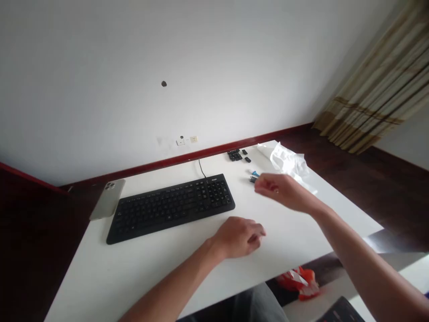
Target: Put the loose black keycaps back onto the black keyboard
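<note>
My left hand (pixel 239 237) lies on the white table (pixel 134 268), in front of the keyboard's right end. Its fingers are curled together, and what they hold, if anything, is hidden. To the right and farther back, my right hand (pixel 279 190) is slightly blurred above the tabletop, fingers bent inward; its grip cannot be seen into. Just left of the right hand sits a small dark object (pixel 252 179), partly covered by it, with a small blue piece (pixel 255 173) behind. A black keyboard (pixel 170 205) lies left of both hands, touched by neither.
Loose black keycaps (pixel 234 155) are grouped at the table's back edge. A crumpled white plastic bag (pixel 290 161) lies at the back right. A phone (pixel 109 199) rests at the left edge by the keyboard. Below the front edge is a red-orange wrapper (pixel 300 282).
</note>
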Action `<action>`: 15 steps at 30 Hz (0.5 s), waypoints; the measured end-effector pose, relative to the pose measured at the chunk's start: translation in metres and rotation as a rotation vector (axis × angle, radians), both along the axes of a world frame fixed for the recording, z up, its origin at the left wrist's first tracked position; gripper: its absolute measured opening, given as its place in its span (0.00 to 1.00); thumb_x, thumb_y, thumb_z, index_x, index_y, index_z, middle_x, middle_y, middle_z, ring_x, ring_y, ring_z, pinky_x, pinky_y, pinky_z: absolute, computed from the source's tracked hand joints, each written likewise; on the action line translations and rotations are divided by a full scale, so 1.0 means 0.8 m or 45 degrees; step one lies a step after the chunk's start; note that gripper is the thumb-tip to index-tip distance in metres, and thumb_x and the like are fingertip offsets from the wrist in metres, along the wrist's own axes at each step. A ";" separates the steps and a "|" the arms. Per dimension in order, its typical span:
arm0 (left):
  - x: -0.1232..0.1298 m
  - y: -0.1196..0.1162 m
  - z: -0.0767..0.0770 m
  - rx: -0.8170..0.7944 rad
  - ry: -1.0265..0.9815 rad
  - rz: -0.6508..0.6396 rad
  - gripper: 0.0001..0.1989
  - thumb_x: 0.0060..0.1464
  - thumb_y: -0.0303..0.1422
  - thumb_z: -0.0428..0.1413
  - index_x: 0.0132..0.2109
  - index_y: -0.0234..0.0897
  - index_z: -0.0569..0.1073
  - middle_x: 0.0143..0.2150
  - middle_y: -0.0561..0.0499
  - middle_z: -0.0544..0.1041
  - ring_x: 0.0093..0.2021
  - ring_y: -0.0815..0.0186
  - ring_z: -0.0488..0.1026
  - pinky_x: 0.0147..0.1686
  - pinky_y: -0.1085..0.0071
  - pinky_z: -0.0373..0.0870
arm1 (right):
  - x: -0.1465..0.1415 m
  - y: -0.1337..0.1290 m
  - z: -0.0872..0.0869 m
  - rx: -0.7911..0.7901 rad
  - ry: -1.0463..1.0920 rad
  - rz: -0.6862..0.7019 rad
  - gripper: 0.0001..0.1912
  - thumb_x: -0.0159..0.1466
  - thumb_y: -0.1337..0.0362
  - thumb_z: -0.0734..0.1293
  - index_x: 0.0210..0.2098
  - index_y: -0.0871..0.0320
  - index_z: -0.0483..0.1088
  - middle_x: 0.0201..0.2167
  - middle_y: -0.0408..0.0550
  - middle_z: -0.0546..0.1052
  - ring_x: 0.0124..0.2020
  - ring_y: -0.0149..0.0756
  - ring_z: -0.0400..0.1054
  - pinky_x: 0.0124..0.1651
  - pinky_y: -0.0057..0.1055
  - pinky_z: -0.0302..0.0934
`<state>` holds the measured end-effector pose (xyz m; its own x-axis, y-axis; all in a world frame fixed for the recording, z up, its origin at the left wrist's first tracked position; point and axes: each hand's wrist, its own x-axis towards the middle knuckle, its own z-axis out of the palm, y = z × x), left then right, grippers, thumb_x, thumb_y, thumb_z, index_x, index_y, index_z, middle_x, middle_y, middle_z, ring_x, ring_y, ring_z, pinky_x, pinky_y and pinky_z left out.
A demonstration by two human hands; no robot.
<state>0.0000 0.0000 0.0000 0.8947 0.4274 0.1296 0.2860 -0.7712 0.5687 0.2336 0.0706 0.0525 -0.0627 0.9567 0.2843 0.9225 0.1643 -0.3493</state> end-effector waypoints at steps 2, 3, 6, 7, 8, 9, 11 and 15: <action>-0.003 0.003 -0.002 -0.043 -0.048 -0.027 0.12 0.61 0.28 0.55 0.48 0.40 0.80 0.45 0.53 0.84 0.41 0.66 0.80 0.44 0.72 0.74 | 0.012 0.038 -0.006 0.022 -0.009 -0.028 0.15 0.65 0.61 0.67 0.50 0.58 0.76 0.42 0.52 0.80 0.38 0.37 0.73 0.41 0.34 0.67; -0.004 0.004 -0.004 -0.052 -0.068 -0.033 0.11 0.60 0.28 0.55 0.47 0.39 0.80 0.45 0.52 0.84 0.41 0.67 0.80 0.45 0.73 0.74 | 0.017 0.054 -0.011 0.027 -0.013 -0.050 0.14 0.66 0.62 0.67 0.50 0.58 0.76 0.42 0.52 0.80 0.38 0.37 0.73 0.41 0.34 0.67; -0.003 0.005 -0.009 -0.035 -0.115 -0.037 0.11 0.60 0.27 0.55 0.46 0.39 0.81 0.43 0.52 0.84 0.40 0.66 0.80 0.44 0.74 0.73 | 0.022 0.088 -0.031 0.019 -0.068 -0.207 0.14 0.64 0.65 0.68 0.50 0.57 0.77 0.46 0.54 0.79 0.39 0.40 0.73 0.44 0.35 0.66; -0.003 0.005 -0.011 -0.029 -0.130 -0.039 0.11 0.60 0.27 0.55 0.46 0.39 0.81 0.43 0.52 0.84 0.39 0.66 0.80 0.44 0.74 0.73 | 0.021 0.093 -0.039 0.027 -0.072 -0.234 0.15 0.65 0.64 0.68 0.50 0.57 0.77 0.47 0.54 0.78 0.40 0.41 0.73 0.45 0.37 0.66; -0.002 0.005 -0.012 -0.026 -0.145 -0.039 0.11 0.60 0.27 0.55 0.45 0.39 0.81 0.42 0.52 0.84 0.39 0.66 0.80 0.43 0.74 0.73 | 0.020 0.096 -0.047 0.031 -0.060 -0.258 0.15 0.65 0.63 0.68 0.51 0.57 0.77 0.48 0.55 0.78 0.40 0.41 0.73 0.45 0.37 0.67; -0.002 0.005 -0.013 -0.025 -0.156 -0.040 0.11 0.60 0.27 0.55 0.45 0.38 0.81 0.42 0.52 0.84 0.39 0.66 0.80 0.43 0.74 0.73 | 0.018 0.097 -0.053 0.029 -0.037 -0.269 0.16 0.66 0.62 0.67 0.52 0.57 0.77 0.49 0.56 0.78 0.40 0.42 0.73 0.45 0.38 0.67; -0.001 0.005 -0.015 -0.022 -0.167 -0.034 0.11 0.60 0.27 0.55 0.45 0.38 0.81 0.41 0.52 0.84 0.39 0.66 0.80 0.43 0.74 0.73 | 0.015 0.096 -0.064 0.016 0.001 -0.249 0.17 0.66 0.60 0.68 0.53 0.57 0.76 0.49 0.55 0.78 0.40 0.42 0.73 0.46 0.38 0.67; -0.001 0.006 -0.014 -0.019 -0.173 -0.034 0.11 0.60 0.27 0.55 0.45 0.38 0.80 0.41 0.53 0.84 0.39 0.67 0.79 0.43 0.75 0.73 | 0.011 0.096 -0.070 -0.013 -0.009 -0.211 0.20 0.65 0.59 0.67 0.55 0.58 0.75 0.51 0.56 0.77 0.40 0.43 0.73 0.47 0.37 0.66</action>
<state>-0.0012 0.0045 -0.0112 0.8805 0.4064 0.2439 0.1851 -0.7686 0.6123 0.2423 0.1474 -0.0038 0.0941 0.9570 0.2745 0.9392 0.0062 -0.3433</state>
